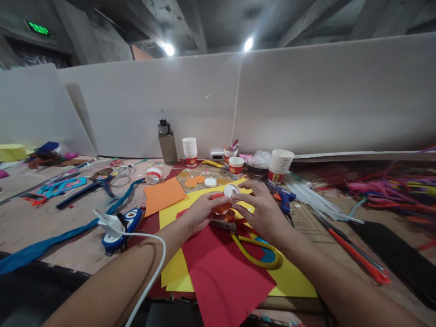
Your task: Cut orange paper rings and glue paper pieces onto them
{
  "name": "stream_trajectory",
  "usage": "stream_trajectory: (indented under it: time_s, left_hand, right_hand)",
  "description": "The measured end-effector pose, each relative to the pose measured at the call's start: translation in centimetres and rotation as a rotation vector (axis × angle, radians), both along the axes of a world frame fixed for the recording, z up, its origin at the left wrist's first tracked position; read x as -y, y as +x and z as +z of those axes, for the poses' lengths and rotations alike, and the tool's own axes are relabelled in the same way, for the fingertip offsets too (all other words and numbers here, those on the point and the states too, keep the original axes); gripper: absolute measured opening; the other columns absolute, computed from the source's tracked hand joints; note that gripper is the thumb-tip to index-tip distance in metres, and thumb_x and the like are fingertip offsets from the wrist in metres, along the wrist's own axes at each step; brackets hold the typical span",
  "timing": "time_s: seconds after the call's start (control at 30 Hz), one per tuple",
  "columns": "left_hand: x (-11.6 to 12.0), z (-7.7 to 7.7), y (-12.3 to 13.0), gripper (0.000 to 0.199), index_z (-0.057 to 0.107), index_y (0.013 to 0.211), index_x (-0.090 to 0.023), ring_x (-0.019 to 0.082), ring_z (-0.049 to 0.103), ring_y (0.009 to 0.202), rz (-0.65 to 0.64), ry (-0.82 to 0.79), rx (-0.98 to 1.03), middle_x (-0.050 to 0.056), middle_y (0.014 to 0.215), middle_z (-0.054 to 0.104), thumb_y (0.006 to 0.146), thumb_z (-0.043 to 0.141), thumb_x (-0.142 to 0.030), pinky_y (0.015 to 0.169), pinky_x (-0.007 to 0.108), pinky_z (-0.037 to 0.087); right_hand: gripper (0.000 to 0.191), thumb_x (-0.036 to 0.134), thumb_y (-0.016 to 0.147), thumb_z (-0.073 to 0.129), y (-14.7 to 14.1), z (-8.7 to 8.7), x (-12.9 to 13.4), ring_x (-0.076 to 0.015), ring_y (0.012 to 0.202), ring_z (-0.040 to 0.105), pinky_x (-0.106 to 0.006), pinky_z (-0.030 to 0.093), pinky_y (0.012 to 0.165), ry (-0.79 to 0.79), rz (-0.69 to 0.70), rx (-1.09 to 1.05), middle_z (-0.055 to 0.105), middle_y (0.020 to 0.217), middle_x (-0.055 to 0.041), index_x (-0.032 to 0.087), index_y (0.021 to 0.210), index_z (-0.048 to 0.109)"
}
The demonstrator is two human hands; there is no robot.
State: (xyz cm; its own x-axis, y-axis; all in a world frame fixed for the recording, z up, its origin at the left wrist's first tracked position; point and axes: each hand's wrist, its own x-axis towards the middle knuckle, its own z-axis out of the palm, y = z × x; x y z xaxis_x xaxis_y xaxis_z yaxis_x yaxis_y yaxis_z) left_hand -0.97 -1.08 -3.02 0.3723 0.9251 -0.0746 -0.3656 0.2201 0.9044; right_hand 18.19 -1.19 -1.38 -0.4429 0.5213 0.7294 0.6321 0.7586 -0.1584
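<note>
My left hand [203, 210] is closed around a round orange-red piece [221, 208]. Its thumb reaches the edge of a small white disc [231, 191], tilted above the orange piece. My right hand [261, 208] curves in from the other side with fingers apart, the tips at the white disc's right edge; whether they press on it is hard to see. Below both hands, yellow-handled scissors [254, 254] rest on a red sheet [218, 272] over yellow sheets [293, 284]. Round orange cutouts [191, 182] and another white disc [210, 182] lie just beyond.
Paper cup stacks [190, 152] [279, 165] and a bottle [167, 145] stand at the back. A tipped cup [153, 175] and orange sheet [163, 196] lie left, near a blue power strip [122, 229] with a white cable. Rightward are a glue gun [285, 199] and red cutter [359, 256].
</note>
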Motion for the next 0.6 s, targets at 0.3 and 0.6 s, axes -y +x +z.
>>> stream_trajectory:
  time_s: [0.3,0.6]
  left_hand:
    - [0.9,0.7,0.6,0.031,0.067,0.088,-0.011,0.011,0.06,0.064,-0.026,-0.029,-0.053,0.004,0.077,0.064,0.068,0.08,-0.032,0.063,0.024,0.049]
    - [0.4,0.9,1.1,0.035,0.065,0.106,-0.012,0.018,0.065,0.076,0.078,-0.195,0.337,0.013,0.1,0.066,0.094,0.043,-0.036,0.061,0.029,0.052]
  right_hand:
    - [0.03,0.024,0.081,0.066,0.1,-0.1,0.1,-0.0231,0.108,0.063,-0.039,0.057,0.084,-0.504,0.088,-0.242,0.063,0.122,-0.01,0.023,0.11,0.06]
    - [0.041,0.036,0.088,0.059,1.1,-1.3,-0.9,-0.0257,0.109,0.06,-0.044,0.053,0.09,-0.403,-0.126,-0.287,0.059,0.124,-0.0115,0.022,0.125,0.051]
